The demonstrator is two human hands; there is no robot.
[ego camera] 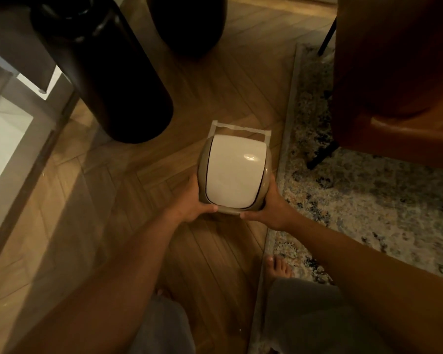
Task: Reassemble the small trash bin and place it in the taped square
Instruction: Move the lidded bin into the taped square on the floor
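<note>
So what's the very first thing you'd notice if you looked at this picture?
The small trash bin with its shiny white lid, right in the middle, gripped on both sides by the left hand and right hand. Just beyond it on the wooden floor, strips of the taped square peek out. Next comes the big dark vase at upper left and the speckled rug on the right.

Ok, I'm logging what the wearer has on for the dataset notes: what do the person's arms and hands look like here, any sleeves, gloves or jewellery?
Both forearms are bare up to the frame edge, with no sleeves in view. The left hand and right hand wear no gloves, and no watch, bracelet or ring shows, though the light is dim. Lower down, grey trousers cover the legs, and a bare foot rests at the rug's edge.
</note>
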